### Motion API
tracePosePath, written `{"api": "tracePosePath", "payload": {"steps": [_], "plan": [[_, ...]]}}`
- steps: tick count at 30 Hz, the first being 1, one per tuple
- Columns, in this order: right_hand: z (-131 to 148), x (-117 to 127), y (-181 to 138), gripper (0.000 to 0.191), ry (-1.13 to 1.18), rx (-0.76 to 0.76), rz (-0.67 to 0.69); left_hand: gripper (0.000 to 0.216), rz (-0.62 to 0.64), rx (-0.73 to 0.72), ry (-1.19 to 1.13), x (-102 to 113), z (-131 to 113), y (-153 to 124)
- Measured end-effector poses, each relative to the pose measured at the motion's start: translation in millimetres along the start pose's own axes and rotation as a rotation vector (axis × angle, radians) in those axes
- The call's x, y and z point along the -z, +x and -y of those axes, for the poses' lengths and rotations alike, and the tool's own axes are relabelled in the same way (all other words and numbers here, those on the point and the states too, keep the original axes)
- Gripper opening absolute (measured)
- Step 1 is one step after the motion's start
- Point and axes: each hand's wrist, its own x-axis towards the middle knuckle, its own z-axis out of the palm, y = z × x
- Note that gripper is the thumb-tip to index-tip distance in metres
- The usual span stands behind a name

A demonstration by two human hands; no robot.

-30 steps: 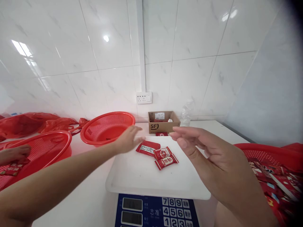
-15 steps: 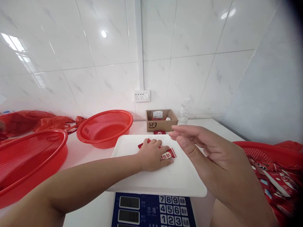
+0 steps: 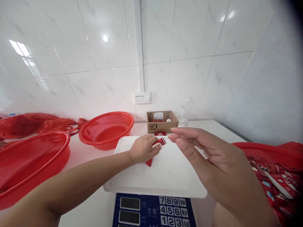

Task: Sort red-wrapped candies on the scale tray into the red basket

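My left hand (image 3: 141, 149) is closed around a bunch of red snack packets (image 3: 158, 145) and holds them just above the white scale tray (image 3: 163, 176). One packet end sticks out to the right of the fingers and another hangs below the palm. My right hand (image 3: 208, 157) hovers over the right side of the tray with its fingers loosely extended and nothing in it. The blue scale panel (image 3: 155, 211) with number keys sits below the tray.
A red mesh basket (image 3: 106, 129) stands behind the scale on the left, a larger red basket (image 3: 30, 164) at far left. A red basket (image 3: 274, 176) of red packets is on the right. A cardboard box (image 3: 162, 121), a lone packet (image 3: 160, 133) and a plastic bottle (image 3: 184, 116) sit by the wall.
My left hand came down onto the packets on the tray, closed on them and lifted them. The other person's hand in the far left basket has gone from view.
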Motion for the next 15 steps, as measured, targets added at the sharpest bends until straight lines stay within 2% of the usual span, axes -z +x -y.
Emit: {"api": "tracePosePath", "payload": {"steps": [7, 15], "plan": [[-3, 3, 1, 0.018, 0.006, 0.055, 0.013, 0.018, -0.07, 0.185, 0.158, 43, 20, 8], [-6, 2, 1, 0.017, -0.022, 0.085, 0.007, 0.024, -0.217, 0.535, 0.336, 117, 84, 23]]}}
